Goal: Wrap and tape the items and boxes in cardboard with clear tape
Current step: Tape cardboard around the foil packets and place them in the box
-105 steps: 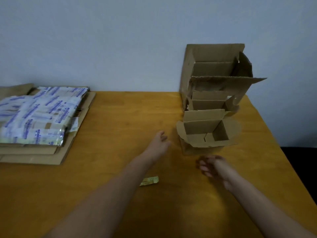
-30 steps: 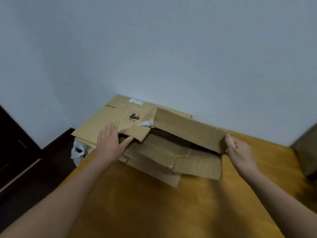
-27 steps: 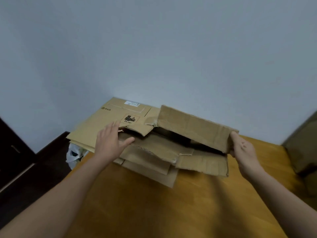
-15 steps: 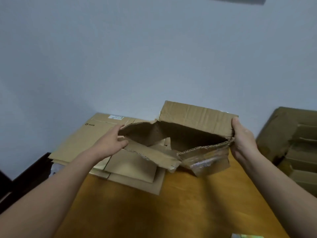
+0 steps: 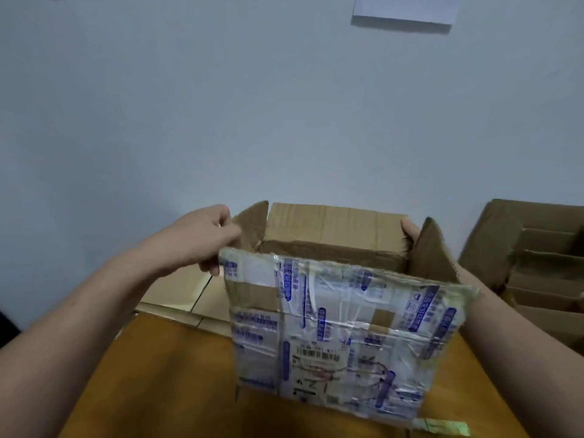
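Arms outstretched, left grip pinching the taped box, right grip clasping its far corner (flap hides most), flat cardboard under left grip

A plain packing corner — wooden table, bare wall, flattened cardboard (open boxes too).

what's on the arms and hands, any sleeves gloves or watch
Nothing worn shows: both forearms are bare to the frame edge, no sleeves, gloves or watch. The left hand has no rings in view; the right hand is mostly hidden behind the cardboard box.
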